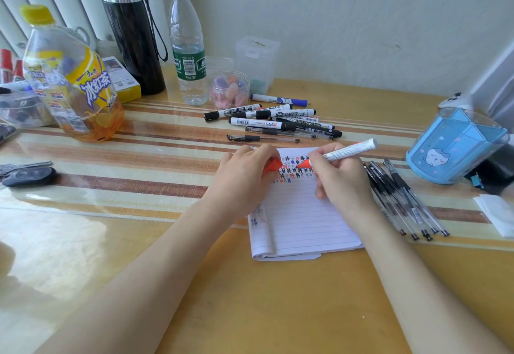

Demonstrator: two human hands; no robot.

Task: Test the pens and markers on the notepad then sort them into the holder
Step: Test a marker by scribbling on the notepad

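Striped desk [139,159] stretches below a pale wall. On it the left hand [244,175] curls its fingers round a red cap [274,165], resting on the upper left corner of the notepad [300,223]. The red marker [350,151] is pinched by the right hand [339,181] just behind its nose. Its tip touches the paper, pointing down-left, and the white barrel slants up-right. The blue holder [450,153] stands well apart, far right.

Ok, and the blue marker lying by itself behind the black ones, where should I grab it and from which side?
Probably best to pinch the blue marker mid-barrel from above, with fingers on its near and far sides. It lies flat, roughly left to right, alone behind the black marker pile, so its top is clear. The clear jar crowds its left end.
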